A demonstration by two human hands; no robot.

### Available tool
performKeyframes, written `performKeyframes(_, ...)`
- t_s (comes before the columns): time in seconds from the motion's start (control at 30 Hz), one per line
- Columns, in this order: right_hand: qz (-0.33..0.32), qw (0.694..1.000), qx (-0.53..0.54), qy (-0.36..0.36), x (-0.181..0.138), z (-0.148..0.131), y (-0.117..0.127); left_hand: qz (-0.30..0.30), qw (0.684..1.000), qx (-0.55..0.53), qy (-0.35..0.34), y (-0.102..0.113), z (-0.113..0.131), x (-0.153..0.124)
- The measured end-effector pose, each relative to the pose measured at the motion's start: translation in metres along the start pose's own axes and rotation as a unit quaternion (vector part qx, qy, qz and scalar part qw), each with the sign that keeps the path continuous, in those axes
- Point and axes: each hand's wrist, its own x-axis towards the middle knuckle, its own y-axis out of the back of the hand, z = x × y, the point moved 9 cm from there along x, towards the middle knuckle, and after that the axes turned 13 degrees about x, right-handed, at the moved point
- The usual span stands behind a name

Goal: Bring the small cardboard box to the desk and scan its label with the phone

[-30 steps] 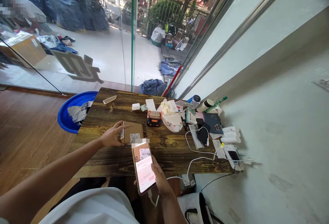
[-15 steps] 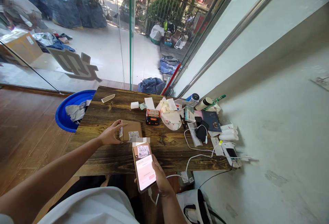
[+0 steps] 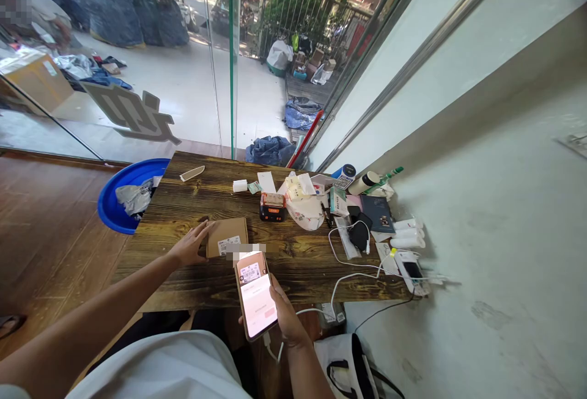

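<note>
A small flat cardboard box (image 3: pixel 236 228) with a white printed label (image 3: pixel 223 244) lies on the dark wooden table (image 3: pixel 293 258). My left hand (image 3: pixel 190 246) grips its left end, with the fingers at the far corner and the thumb near the front corner. In my right hand (image 3: pixel 285 310) is a smartphone (image 3: pixel 257 307), held upright over the table's front edge, just in front of the box. Its lit screen shows a label picture at the top and a pale pink page below. A white cable hangs from the phone's lower end.
Behind the box stands a small black-and-orange device (image 3: pixel 272 208). Papers, a blue can (image 3: pixel 345 177), a dark booklet (image 3: pixel 377 214) and looping white cables crowd the right side by the wall. A blue tub (image 3: pixel 110 203) is left of the table; a white bag (image 3: pixel 337 359) sits below.
My left hand has drawn the box slightly left and turned it a little, with the fingers now farther towards its left edge. The phone in my right hand has barely moved.
</note>
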Motion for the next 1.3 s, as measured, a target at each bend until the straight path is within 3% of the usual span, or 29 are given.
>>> performKeyframes(0.13, 0.004, 1.0, -0.006, -0.008, 0.002, 0.005, 0.001, 0.032, 0.999, -0.013, 0.035, -0.001, -0.008, -0.012)
performKeyframes(0.27, -0.008, 1.0, -0.018, -0.022, 0.011, 0.012, -0.005, 0.091, 0.99, -0.072, 0.075, 0.014, -0.006, -0.032)
performKeyframes(0.37, -0.029, 0.999, -0.032, -0.031, 0.023, 0.021, -0.012, 0.139, 0.963, -0.18, 0.144, 0.025, -0.014, -0.052)
performKeyframes(0.47, -0.042, 0.998, -0.037, -0.038, 0.032, 0.029, -0.015, 0.143, 0.939, -0.233, 0.21, 0.028, -0.02, -0.066)
performKeyframes(0.57, -0.036, 0.998, -0.039, -0.045, 0.037, 0.035, -0.012, 0.105, 0.918, -0.291, 0.249, 0.028, -0.013, -0.071)
performKeyframes(0.73, 0.002, 0.998, -0.035, -0.045, 0.039, 0.037, -0.004, -0.061, 0.89, -0.4, 0.213, 0.023, 0.045, -0.06)
performKeyframes(0.83, 0.011, 0.999, -0.037, -0.033, 0.04, 0.032, -0.005, -0.093, 0.879, -0.426, 0.194, 0.027, 0.07, -0.052)
performKeyframes(1.1, 0.023, 0.999, -0.03, -0.019, 0.043, 0.027, 0.004, -0.101, 0.912, -0.369, 0.147, 0.025, 0.081, -0.035)
performKeyframes(1.3, 0.121, 0.993, -0.013, 0.003, 0.047, 0.033, 0.047, -0.028, 0.972, -0.185, 0.14, 0.031, 0.053, -0.017)
